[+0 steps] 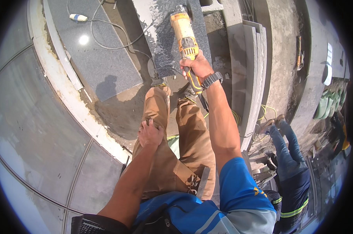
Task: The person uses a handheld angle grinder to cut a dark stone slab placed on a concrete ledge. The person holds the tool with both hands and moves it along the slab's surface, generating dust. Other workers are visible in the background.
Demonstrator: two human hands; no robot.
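Right hand (200, 66) grip clamped on the yellow angle grinder (185, 39), tool head down on the dark granite slab (161, 43). Left hand (150, 134) flat, fingers apart, resting on the tan-trousered knee (155, 105). White plug (78, 17) and grey cable (114, 43) on the slab to the left. Another person in blue trousers (289, 156) lower right.

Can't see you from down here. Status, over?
Right hand gripping yellow grinder on grey slab. Left hand on knee. Power cord lies alongside.
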